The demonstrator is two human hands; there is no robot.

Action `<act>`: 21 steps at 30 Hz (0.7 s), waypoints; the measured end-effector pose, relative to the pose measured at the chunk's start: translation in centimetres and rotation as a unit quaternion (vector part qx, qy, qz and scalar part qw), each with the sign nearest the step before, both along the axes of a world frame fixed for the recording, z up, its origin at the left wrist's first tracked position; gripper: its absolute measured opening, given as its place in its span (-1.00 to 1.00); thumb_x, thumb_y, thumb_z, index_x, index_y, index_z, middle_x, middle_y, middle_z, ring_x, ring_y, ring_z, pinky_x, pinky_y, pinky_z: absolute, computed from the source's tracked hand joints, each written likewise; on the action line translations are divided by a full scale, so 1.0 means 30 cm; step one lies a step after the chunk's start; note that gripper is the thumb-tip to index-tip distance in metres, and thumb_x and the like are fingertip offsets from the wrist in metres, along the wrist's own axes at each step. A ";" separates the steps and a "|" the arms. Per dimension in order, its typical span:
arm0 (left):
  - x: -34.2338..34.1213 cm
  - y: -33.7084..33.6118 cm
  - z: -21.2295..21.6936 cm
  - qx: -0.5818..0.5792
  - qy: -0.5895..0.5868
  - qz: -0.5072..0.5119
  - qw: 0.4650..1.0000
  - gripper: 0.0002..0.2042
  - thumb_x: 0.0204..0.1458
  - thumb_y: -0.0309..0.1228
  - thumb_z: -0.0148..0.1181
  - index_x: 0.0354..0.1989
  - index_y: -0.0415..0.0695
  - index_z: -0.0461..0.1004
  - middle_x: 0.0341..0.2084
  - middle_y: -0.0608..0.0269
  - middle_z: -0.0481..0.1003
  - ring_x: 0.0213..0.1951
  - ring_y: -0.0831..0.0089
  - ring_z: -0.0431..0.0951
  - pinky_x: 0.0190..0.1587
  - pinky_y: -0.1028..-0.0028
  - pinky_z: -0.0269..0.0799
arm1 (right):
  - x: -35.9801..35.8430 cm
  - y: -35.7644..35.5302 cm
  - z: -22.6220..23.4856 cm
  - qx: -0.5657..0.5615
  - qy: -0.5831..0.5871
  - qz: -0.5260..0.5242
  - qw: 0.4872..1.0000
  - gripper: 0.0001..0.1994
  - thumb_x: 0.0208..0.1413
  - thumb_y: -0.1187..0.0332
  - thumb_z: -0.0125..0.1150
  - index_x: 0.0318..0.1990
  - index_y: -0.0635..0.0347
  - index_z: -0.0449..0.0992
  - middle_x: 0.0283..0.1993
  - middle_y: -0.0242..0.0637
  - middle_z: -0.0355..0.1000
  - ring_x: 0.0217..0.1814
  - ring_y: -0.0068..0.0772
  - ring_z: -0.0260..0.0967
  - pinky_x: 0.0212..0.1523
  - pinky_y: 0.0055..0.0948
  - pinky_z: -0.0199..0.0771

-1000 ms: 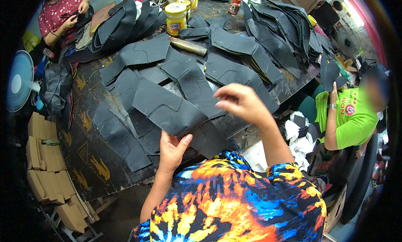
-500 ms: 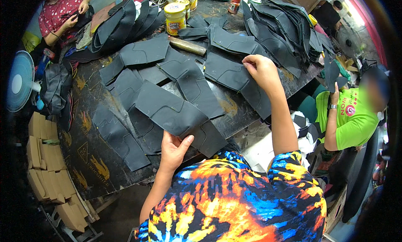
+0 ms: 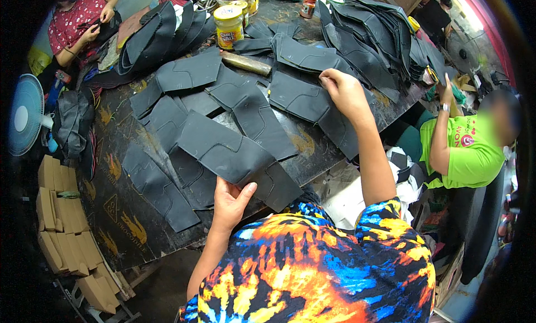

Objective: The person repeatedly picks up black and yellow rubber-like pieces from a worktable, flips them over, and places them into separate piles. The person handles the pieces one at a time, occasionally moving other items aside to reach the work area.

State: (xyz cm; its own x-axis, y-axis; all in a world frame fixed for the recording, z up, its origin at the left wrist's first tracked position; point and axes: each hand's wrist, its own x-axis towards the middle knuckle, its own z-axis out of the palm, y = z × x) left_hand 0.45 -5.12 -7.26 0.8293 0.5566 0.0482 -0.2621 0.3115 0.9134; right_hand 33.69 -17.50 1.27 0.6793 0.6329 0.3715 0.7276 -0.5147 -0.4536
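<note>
My left hand (image 3: pixel 233 203) grips the lower edge of a black sheet piece (image 3: pixel 223 144), thumb on top and fingers beneath. A curved, braided-looking seam runs across that piece. To the right, my right hand (image 3: pixel 343 94) is raised with thumb and fingertips pinched together. Whatever lies in the pinch, perhaps a thread, is too small to make out. Below those fingertips lies another black stitched piece (image 3: pixel 293 98). Similar flat black pieces (image 3: pixel 159 183) overlap on the dark table (image 3: pixel 125 211) around my left hand.
A metal rod (image 3: pixel 245 63) and a yellow-labelled jar (image 3: pixel 229 28) stand beyond the pieces. Stacks of black pieces (image 3: pixel 365 41) rise at the far right. Brown cardboard boxes (image 3: pixel 64 211) and a blue fan (image 3: pixel 25 113) are leftward. A green-shirted person (image 3: pixel 463 150) sits at right, another person (image 3: pixel 84 21) far left.
Both my hands stay nearly in place, the right still pinched. The green-shirted person's arm has risen toward the table with a black piece. The whole view has shifted slightly.
</note>
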 end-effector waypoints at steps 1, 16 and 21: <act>-0.002 -0.001 -0.001 0.000 -0.001 0.000 1.000 -0.32 0.10 -0.62 0.28 0.38 -0.22 0.07 0.26 0.15 0.28 0.29 0.32 0.30 0.34 0.30 0.20 | -0.009 -0.031 0.012 0.024 0.041 0.007 0.999 -0.76 0.14 0.33 0.29 -0.09 0.24 0.59 -0.29 -0.10 0.57 -0.24 -0.26 0.55 -0.12 -0.37 0.52; 0.003 -0.006 0.009 0.010 0.001 0.015 1.000 -0.33 0.11 -0.62 0.27 0.37 -0.23 0.07 0.24 0.13 0.29 0.28 0.31 0.31 0.35 0.28 0.18 | -0.152 -0.190 -0.049 -0.111 -0.002 -0.030 0.993 0.06 -0.42 -0.13 0.61 0.31 0.16 0.29 0.17 -0.10 0.35 0.25 0.02 0.28 0.23 -0.07 0.31; 0.003 -0.004 0.005 0.015 0.005 0.014 1.000 -0.33 0.12 -0.60 0.26 0.37 -0.23 0.07 0.25 0.14 0.29 0.28 0.31 0.31 0.35 0.29 0.17 | -0.177 -0.167 -0.047 -0.077 -0.060 -0.015 0.995 0.18 -0.48 -0.10 0.64 0.40 0.10 0.18 0.21 -0.10 0.32 0.25 -0.01 0.27 0.24 -0.07 0.27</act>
State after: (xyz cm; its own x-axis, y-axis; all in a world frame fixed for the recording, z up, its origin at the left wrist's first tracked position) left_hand 0.54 -5.24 -7.11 0.8142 0.5778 0.0564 -0.2609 0.2775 0.9246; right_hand 28.38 -22.50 -0.15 0.6557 0.6687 0.3506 0.7547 -0.5939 -0.2788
